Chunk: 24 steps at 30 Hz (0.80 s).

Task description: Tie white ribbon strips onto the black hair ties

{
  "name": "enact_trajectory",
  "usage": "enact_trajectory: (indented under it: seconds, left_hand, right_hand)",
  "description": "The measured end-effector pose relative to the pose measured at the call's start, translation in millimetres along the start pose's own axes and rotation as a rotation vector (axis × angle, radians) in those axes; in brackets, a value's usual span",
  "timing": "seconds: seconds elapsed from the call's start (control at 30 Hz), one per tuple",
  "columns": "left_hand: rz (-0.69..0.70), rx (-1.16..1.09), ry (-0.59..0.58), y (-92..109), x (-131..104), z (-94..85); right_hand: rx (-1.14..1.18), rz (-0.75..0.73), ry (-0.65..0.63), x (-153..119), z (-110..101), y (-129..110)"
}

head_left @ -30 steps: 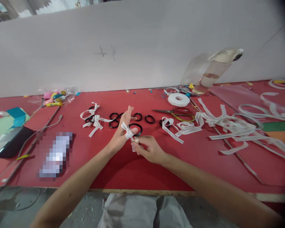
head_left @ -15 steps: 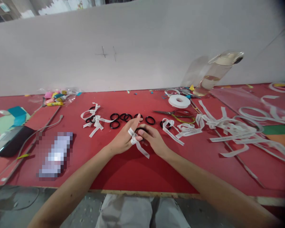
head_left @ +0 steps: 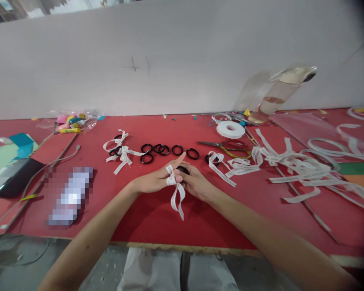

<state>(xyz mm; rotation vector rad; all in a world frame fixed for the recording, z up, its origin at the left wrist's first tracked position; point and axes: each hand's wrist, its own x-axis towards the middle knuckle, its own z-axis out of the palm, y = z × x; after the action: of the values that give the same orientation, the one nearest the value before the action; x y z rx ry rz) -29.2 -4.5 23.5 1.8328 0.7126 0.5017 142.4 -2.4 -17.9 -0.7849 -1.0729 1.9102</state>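
My left hand (head_left: 157,178) and my right hand (head_left: 197,180) meet over the front middle of the red table. A printed white ribbon (head_left: 178,202) is wrapped about the left hand's fingers, and its loose end hangs down below them. Both hands grip a black ring (head_left: 183,169), partly covered by the fingers. The left forefinger points up and away. Just beyond the hands lie several loose black rings (head_left: 177,150). To their left are black rings tied with white ribbon bows (head_left: 124,155).
Scissors (head_left: 227,147) and a white ribbon roll (head_left: 230,129) lie behind on the right. Cut ribbons (head_left: 294,165) spread further right, near a tilted-looking water bottle (head_left: 276,97). On the left are a phone-shaped blurred object (head_left: 71,196), a cable (head_left: 60,159) and a bag of colourful items (head_left: 71,123).
My hands have drawn closer together and turned slightly. The ribbon's hanging end now forms a loop below the fingers, where before it trailed to the right.
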Motion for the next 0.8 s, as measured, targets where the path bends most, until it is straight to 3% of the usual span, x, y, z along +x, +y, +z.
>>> enact_trajectory:
  seconds: [0.17,0.33,0.47,0.63,0.73,0.8]
  left_hand:
    - [0.11,0.113,0.062,-2.4,1.1,3.1]
    - [0.13,0.409,0.327,-16.8,6.9,13.8]
    - [0.101,0.164,0.439,-17.2,11.1,22.3]
    - [-0.006,-0.289,0.211,-7.3,7.6,16.5]
    - [-0.031,-0.334,0.058,-7.0,4.1,8.5]
    - [-0.013,-0.259,0.063,-9.9,3.7,6.3]
  right_hand:
    - [0.108,0.017,-0.005,0.4,1.1,2.0]
    - [0.121,-0.028,0.041,1.1,1.3,-2.9]
    - [0.116,-0.043,0.085,2.4,-1.2,-4.6]
    - [0.127,-0.001,0.083,0.9,-0.1,-3.1]
    - [0.101,0.011,0.075,-0.5,1.8,-2.3]
    - [0.035,0.001,0.08,-0.9,0.2,-1.8]
